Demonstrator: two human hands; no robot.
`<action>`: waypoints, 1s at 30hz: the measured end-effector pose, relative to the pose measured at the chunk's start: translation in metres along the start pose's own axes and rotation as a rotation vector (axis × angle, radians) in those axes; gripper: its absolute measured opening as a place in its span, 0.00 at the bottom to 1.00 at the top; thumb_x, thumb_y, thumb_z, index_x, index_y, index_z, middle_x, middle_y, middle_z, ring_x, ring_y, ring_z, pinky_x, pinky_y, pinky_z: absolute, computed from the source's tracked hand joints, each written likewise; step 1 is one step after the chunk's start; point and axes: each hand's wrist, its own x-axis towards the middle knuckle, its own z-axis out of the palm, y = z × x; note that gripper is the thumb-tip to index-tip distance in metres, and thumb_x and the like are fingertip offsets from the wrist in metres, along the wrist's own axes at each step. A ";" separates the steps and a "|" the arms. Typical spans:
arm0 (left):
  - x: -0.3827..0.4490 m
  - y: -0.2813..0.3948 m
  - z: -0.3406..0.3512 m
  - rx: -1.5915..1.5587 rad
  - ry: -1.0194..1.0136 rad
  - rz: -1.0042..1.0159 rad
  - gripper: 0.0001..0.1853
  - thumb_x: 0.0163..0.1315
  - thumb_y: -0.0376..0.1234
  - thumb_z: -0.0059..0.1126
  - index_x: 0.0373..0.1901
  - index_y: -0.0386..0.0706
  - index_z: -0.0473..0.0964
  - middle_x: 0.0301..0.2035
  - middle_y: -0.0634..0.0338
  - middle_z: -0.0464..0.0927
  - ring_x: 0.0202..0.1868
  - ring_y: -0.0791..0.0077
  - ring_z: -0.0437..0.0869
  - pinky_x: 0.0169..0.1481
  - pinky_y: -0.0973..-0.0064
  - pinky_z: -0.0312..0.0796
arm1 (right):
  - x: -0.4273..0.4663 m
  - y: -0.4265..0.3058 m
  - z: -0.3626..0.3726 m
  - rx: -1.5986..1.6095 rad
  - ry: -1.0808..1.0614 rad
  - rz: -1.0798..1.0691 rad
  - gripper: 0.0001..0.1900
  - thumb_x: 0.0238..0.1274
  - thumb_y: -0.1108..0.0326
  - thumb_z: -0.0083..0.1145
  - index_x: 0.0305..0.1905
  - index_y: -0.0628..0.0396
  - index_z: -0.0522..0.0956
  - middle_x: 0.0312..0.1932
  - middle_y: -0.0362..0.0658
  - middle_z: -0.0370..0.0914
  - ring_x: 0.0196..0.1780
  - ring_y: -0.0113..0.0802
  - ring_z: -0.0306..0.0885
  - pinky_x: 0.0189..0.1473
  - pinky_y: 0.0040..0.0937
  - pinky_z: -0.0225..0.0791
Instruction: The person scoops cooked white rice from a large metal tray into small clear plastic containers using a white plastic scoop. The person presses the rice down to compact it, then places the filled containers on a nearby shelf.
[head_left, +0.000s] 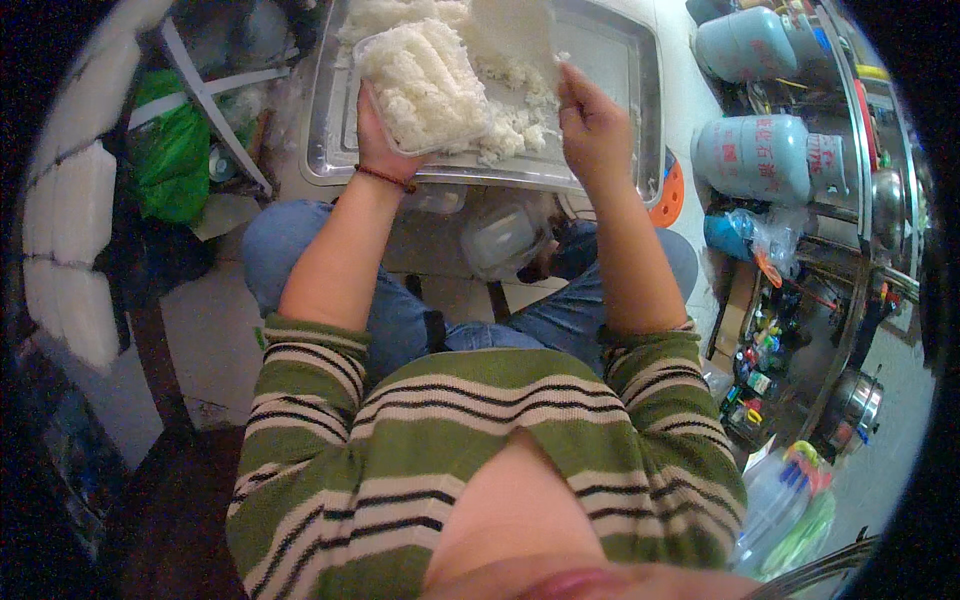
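My left hand (375, 135) grips a clear plastic container (429, 142) from its left and lower side. White cooked rice (424, 75) is heaped above its rim, with ridges on top. To the right, my right hand (596, 127) is closed around what looks like the handle of a pale flat paddle (514, 30), whose blade is blurred and reaches over the rice. Both hands are above a metal tray (600, 75). Loose rice (510, 135) lies on the tray between them, and more is piled at its far left.
Under the tray's near edge is a clear plastic container (499, 236). Gas cylinders (750, 157) stand on the right beside a metal rack (862, 187). An orange perforated object (669, 195) sits by the tray's right corner. A green bag (172, 157) is at left, near stacked white containers (71, 202).
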 end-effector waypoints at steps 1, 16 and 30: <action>0.000 0.000 0.000 -0.025 -0.005 -0.022 0.33 0.60 0.57 0.34 0.60 0.47 0.59 0.57 0.55 0.65 0.58 0.56 0.67 0.60 0.52 0.61 | 0.000 -0.002 -0.002 0.043 0.087 0.046 0.13 0.55 0.66 0.51 0.46 0.44 0.77 0.32 0.51 0.77 0.35 0.49 0.77 0.35 0.38 0.70; 0.004 -0.003 -0.017 -0.037 0.017 -0.033 0.33 0.61 0.56 0.35 0.61 0.45 0.58 0.57 0.53 0.64 0.58 0.53 0.66 0.60 0.51 0.60 | -0.006 -0.033 0.023 -0.236 -0.218 -0.076 0.13 0.55 0.67 0.52 0.46 0.43 0.77 0.30 0.51 0.77 0.32 0.49 0.76 0.34 0.40 0.70; -0.001 0.004 0.001 -0.073 -0.117 -0.009 0.31 0.62 0.53 0.33 0.63 0.47 0.55 0.61 0.54 0.59 0.61 0.54 0.62 0.62 0.51 0.57 | -0.001 0.011 0.005 -0.040 -0.123 -0.009 0.11 0.60 0.62 0.52 0.44 0.53 0.77 0.29 0.47 0.78 0.31 0.36 0.77 0.35 0.30 0.68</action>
